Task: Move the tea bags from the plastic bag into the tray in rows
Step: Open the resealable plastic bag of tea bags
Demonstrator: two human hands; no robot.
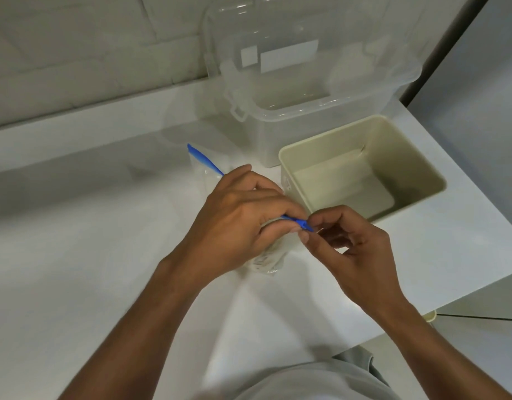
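Head view: the plastic bag (205, 176) lies on the white bench (90, 226), just left of the tray (405, 160) and in front of a clear lidded box (292, 119). The bag is thin, clear film, limp and crinkled, and its only firm part is the blue zip strip (204, 160) along its mouth. It likely weighs almost nothing and slides easily on the smooth bench, so it needs one hand to steady it while the other works the seal.

The left hand (243, 215) curls over the bag's top and grips the film and strip between thumb and fingers. The right hand (353, 246) pinches the near end of the strip with thumb and forefinger, its other fingers loosely bent. That strip is the best place to hold, since it is stiffer than the film and gives the fingertips an edge to pull apart.

The tea bags (266, 262) show only as a pale, papery bundle through the film below the left hand, and I cannot count them. They are probably light, soft and easy to tear, so each is best lifted by its flat body with a gentle pinch.

The tray is a cream, rigid tub with rounded corners, fairly deep, with smooth matte walls. Nothing shows on the part of its flat floor that is in view, and it stands square on the bench, so it should not shift when rows are laid in. The box behind is stiff, see-through plastic with clip latches.
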